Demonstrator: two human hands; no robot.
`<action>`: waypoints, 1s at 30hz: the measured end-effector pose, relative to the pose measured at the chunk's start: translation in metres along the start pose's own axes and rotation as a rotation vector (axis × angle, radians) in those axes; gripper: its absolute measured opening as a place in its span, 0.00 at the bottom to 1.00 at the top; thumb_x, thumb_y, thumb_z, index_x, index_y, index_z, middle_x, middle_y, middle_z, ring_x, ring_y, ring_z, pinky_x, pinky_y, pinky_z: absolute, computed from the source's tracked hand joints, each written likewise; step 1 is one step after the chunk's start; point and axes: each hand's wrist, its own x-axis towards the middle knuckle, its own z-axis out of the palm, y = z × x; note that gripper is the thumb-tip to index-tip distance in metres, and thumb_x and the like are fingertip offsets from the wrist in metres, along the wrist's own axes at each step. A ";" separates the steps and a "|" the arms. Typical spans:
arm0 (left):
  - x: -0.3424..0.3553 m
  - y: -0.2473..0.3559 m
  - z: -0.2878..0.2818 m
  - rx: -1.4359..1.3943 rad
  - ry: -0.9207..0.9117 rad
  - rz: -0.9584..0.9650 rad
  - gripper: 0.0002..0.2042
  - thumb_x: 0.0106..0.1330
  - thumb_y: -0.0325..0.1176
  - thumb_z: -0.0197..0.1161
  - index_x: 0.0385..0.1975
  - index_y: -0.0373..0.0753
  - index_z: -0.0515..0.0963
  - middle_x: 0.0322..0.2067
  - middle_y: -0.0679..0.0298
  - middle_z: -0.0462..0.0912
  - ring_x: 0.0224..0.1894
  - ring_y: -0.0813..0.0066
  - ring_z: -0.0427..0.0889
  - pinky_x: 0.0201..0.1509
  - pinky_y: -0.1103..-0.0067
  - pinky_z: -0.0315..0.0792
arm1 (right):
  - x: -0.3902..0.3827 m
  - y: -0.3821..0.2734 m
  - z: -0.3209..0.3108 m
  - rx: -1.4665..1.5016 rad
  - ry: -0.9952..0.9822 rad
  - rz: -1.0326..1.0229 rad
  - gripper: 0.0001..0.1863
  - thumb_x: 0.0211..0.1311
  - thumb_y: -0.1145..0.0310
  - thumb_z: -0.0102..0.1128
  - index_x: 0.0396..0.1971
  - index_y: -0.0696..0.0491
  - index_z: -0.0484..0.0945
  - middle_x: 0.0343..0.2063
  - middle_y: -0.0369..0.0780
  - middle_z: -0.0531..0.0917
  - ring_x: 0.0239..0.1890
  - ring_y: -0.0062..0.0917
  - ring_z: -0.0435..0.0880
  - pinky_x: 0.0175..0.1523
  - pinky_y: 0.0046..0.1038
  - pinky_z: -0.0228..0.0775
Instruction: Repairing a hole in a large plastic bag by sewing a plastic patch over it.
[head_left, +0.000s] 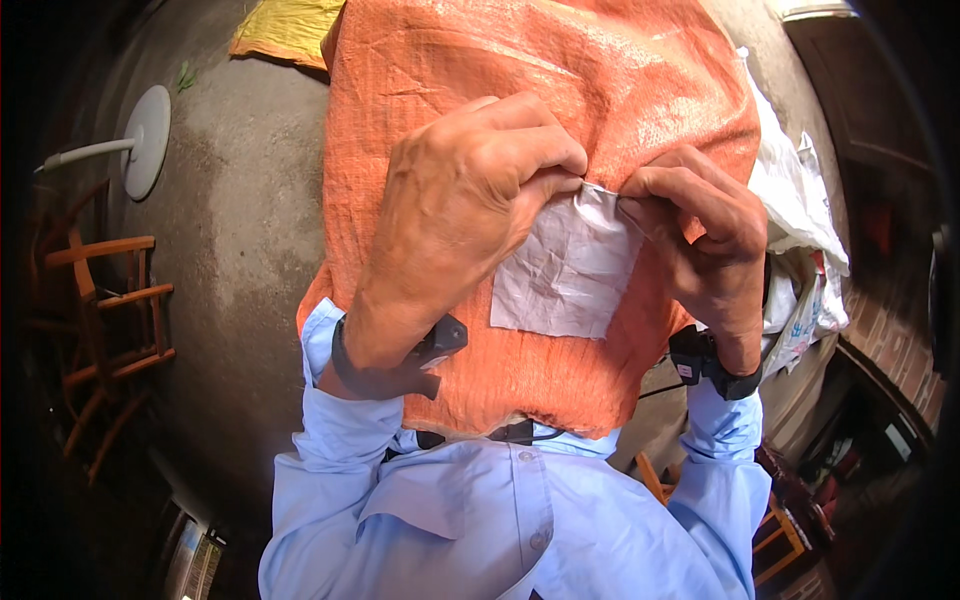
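A large orange woven sack [450, 70] is spread over my lap. On it lies a wrinkled, whitish square patch [565, 270] of thin material. My left hand [470, 175] pinches the patch's upper edge between thumb and forefinger, its other fingers curled in. Close beside it, my right hand [705, 215] is closed in a pinch at the upper right corner of the same patch. The edge between the two pinches looks folded and slightly raised. Whether a needle or thread is between the fingertips cannot be made out.
White sacks [800, 200] lie to the right of the orange one, and a yellow sack [285, 30] is at the far left. A wooden chair [110, 300] and a round white base with a pole [148, 142] stand on the concrete floor [235, 180] at left.
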 end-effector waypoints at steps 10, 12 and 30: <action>-0.005 -0.003 0.000 0.046 -0.003 0.049 0.09 0.60 0.23 0.80 0.39 0.38 0.90 0.36 0.62 0.90 0.40 0.64 0.90 0.45 0.72 0.82 | -0.001 0.002 0.006 -0.052 0.016 -0.006 0.11 0.58 0.87 0.74 0.39 0.61 0.86 0.31 0.42 0.86 0.32 0.32 0.88 0.37 0.30 0.77; -0.005 -0.002 0.001 0.060 0.010 0.059 0.09 0.60 0.23 0.80 0.39 0.38 0.90 0.36 0.63 0.89 0.40 0.64 0.89 0.45 0.71 0.82 | -0.001 0.002 0.009 -0.064 0.035 -0.023 0.11 0.58 0.87 0.74 0.39 0.61 0.86 0.31 0.42 0.86 0.32 0.32 0.88 0.37 0.30 0.78; -0.005 -0.005 0.008 0.164 0.017 0.181 0.10 0.59 0.25 0.80 0.40 0.40 0.88 0.36 0.63 0.86 0.39 0.59 0.86 0.44 0.67 0.81 | -0.002 0.009 0.018 -0.158 0.064 -0.123 0.11 0.59 0.84 0.71 0.40 0.57 0.84 0.34 0.43 0.86 0.35 0.40 0.88 0.40 0.38 0.81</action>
